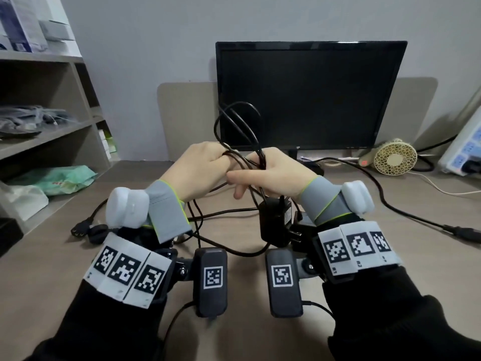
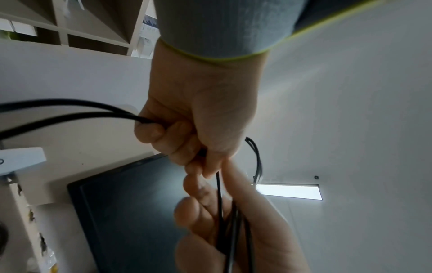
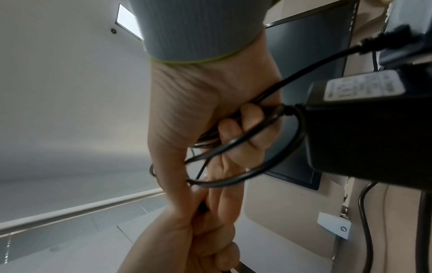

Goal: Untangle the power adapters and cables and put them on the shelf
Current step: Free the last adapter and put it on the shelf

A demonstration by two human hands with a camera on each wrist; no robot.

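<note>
- Head view: our left hand (image 1: 200,168) and right hand (image 1: 276,170) sit close together above the counter (image 1: 234,295), both curled round the same bundle of black cables (image 1: 239,126).
- Cable loops stick up above the hands, in front of the dark monitor (image 1: 309,95).
- A black power adapter (image 1: 276,222) hangs just below the right hand, prongs toward the right wrist.
- More cable strands trail under the left hand across the counter to a black plug (image 1: 80,229) left of the left wrist.
- The shelf (image 1: 44,136) is well to the left of the left hand, with bags and boxes on it.
- A small fan (image 1: 394,157) and a white power strip (image 1: 466,149) stand far right of the right hand; a separate black lead (image 1: 385,199) runs past the right wrist.
- Left wrist view: left hand (image 2: 198,120) is fisted on two cable strands (image 2: 70,110) leaving to its side. Right hand (image 2: 233,221) touches it from beyond, more strands pinched in its fingers.
- Monitor (image 2: 131,221) is behind both hands.
- Right wrist view: right hand (image 3: 210,110) is clamped on several looped cables (image 3: 245,147); adapter (image 3: 369,138) hangs right next to it, label up.
- Left hand (image 3: 187,240) meets the right fingertips from beyond, gripping the same strands.
</note>
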